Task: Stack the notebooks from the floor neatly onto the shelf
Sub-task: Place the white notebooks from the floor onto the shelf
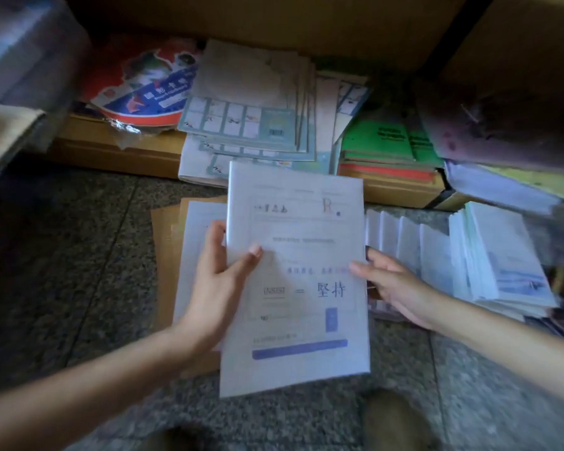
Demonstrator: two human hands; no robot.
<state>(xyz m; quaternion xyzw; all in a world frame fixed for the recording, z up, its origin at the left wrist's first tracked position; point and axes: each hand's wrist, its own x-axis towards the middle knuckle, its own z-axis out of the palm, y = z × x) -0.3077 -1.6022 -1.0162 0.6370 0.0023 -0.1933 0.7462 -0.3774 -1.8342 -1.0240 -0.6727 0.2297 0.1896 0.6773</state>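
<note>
Head view looks down on a white notebook (306,222) with blue print on its cover, held off the floor (79,255) between both hands. It is tilted a little, its top edge reaching up toward the front lip of the low wooden shelf (111,148).

The left hand (222,275) grips the notebook's left edge, with the thumb curled over onto the cover and the fingers behind. The right hand (394,288) pinches the right edge: the thumb tip lies on the cover and the other fingers pass behind it, so both hands are closed on the same book.

Under the held book, a second white notebook (196,242) lies flat on a sheet of brown cardboard (163,242) on the speckled floor. To the right, a fanned row of white notebooks (404,242) overlaps along the floor just beside a thicker white stack (502,255).

On the shelf sits a pile of notebooks (251,118) with grid-printed covers, their edges uneven and sliding forward. Green books (378,135) are stacked just to its right, and a red-and-blue round pack (144,89) lies to its left — its print too blurred to read.
</note>
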